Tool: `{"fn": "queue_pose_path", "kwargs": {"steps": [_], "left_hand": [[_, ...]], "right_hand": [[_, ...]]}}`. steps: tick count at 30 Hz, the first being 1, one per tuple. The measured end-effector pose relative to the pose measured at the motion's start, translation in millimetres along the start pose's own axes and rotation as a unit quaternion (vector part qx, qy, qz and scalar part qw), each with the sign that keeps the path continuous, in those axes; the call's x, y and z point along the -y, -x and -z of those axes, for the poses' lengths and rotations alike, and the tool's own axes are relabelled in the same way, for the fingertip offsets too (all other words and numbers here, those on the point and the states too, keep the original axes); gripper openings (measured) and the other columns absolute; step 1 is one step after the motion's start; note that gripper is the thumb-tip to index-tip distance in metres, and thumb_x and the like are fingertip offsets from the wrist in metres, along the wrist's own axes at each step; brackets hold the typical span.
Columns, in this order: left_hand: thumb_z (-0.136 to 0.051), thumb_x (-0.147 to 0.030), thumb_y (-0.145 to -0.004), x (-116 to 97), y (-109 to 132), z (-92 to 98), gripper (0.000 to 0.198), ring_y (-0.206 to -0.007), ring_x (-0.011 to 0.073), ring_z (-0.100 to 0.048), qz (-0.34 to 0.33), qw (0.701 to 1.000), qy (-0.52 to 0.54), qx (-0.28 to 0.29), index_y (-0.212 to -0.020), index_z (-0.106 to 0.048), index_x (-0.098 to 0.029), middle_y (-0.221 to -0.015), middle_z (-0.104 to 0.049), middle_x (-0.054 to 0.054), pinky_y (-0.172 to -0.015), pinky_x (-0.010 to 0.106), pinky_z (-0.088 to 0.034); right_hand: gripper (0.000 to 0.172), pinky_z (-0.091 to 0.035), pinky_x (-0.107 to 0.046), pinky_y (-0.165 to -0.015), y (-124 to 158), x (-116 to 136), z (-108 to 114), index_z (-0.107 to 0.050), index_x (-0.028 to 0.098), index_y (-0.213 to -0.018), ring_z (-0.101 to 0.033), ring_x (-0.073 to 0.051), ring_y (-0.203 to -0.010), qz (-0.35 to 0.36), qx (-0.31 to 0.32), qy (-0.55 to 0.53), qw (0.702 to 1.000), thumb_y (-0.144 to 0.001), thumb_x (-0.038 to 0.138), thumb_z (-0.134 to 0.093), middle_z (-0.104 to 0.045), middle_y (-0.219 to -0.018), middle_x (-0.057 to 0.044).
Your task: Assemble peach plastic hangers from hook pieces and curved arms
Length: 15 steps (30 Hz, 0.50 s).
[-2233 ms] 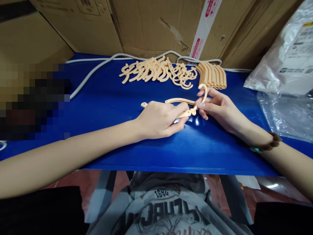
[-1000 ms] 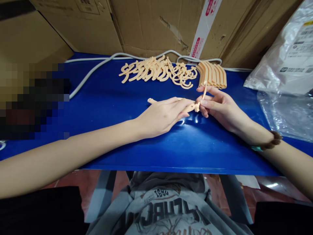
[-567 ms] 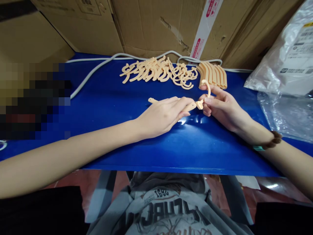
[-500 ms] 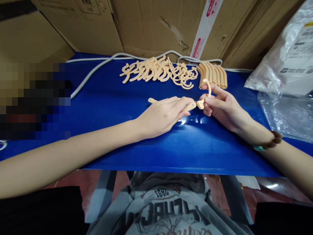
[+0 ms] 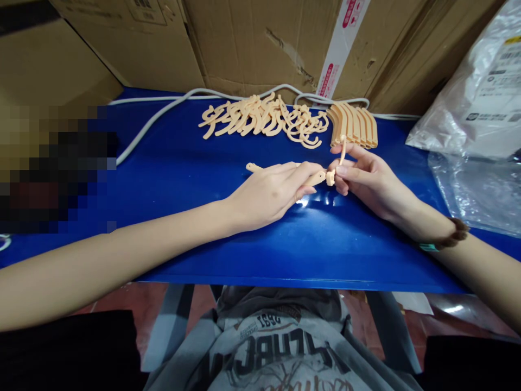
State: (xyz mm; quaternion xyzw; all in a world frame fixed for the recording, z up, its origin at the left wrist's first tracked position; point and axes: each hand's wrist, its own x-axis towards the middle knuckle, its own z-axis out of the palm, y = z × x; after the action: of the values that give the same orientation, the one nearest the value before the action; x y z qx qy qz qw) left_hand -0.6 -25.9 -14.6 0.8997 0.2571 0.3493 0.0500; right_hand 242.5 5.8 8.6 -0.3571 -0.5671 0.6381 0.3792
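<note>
My left hand [image 5: 268, 195] is closed around a beige plastic hanger arm [image 5: 316, 178], palm down over the blue tabletop [image 5: 309, 244]. One holed end shows past my fingers, and a second end sticks out on the far side of the hand; its middle is hidden. My right hand [image 5: 372, 176] pinches a beige hook [image 5: 342, 151] between thumb and fingers. The hook stands upright, with its blocky base [image 5: 330, 178] right beside the holed end of the arm. Whether the two parts touch, I cannot tell.
Behind my hands lies a heap of loose beige hooks [image 5: 254, 117]. Several curved hanger arms [image 5: 354, 125] are stacked beside it. A white cable [image 5: 163, 115] runs along the cardboard boxes [image 5: 252, 49] at the back. Clear plastic bags [image 5: 468, 184] are at the right.
My right hand has turned the hook so it now shows edge-on, and its base has shifted slightly left, closer to the arm's end. My left hand stays where it was.
</note>
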Motion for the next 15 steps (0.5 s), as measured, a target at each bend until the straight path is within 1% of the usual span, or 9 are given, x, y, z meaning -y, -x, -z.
{"fn": "queue_pose_path", "kwargs": {"steps": [3, 7, 10, 15], "left_hand": [[-0.042, -0.021, -0.114, -0.2, -0.8, 0.2, 0.027, -0.099, 0.0168, -0.074, 0.010, 1.000, -0.009, -0.002, -0.131, -0.059, -0.009, -0.116, -0.076, 0.011, -0.093, 0.030, -0.057], [-0.043, -0.020, -0.113, 0.0, -1.6, 0.6, 0.026, -0.091, 0.0170, -0.073, -0.001, 1.000, -0.027, -0.012, -0.128, -0.060, -0.008, -0.110, -0.076, 0.009, -0.086, 0.029, -0.057], [-0.043, -0.021, -0.114, 0.1, -1.7, 0.9, 0.027, -0.092, 0.0171, -0.073, 0.012, 1.000, -0.026, 0.000, -0.129, -0.061, -0.009, -0.112, -0.076, 0.010, -0.088, 0.029, -0.057], [-0.041, -0.022, -0.114, 0.0, -0.7, 1.4, 0.030, -0.101, 0.0177, -0.074, 0.028, 0.999, -0.007, 0.018, -0.133, -0.060, -0.010, -0.119, -0.076, 0.011, -0.095, 0.031, -0.057]], "right_hand": [[0.052, -0.045, -0.021, -0.054, 0.4, 1.5, -0.7, -0.064, 0.021, -0.111, -0.055, -0.006, -0.056, 0.003, 0.001, -0.014, 1.000, -0.073, 0.032, -0.098, -0.070, -0.081, 0.005], [0.052, -0.043, -0.022, -0.054, 0.9, 3.3, -1.1, -0.065, 0.021, -0.111, -0.053, -0.006, -0.056, 0.016, -0.005, -0.020, 1.000, -0.073, 0.032, -0.098, -0.070, -0.080, 0.005], [0.052, -0.043, -0.024, -0.054, 0.9, 3.2, -0.8, -0.065, 0.023, -0.110, -0.051, -0.006, -0.055, 0.026, -0.006, -0.013, 1.000, -0.072, 0.035, -0.098, -0.070, -0.082, 0.005], [0.053, -0.043, -0.024, -0.055, 1.0, 0.3, 0.4, -0.064, 0.023, -0.113, -0.053, -0.007, -0.058, 0.023, -0.002, 0.026, 0.999, -0.074, 0.038, -0.097, -0.071, -0.083, 0.004]]}}
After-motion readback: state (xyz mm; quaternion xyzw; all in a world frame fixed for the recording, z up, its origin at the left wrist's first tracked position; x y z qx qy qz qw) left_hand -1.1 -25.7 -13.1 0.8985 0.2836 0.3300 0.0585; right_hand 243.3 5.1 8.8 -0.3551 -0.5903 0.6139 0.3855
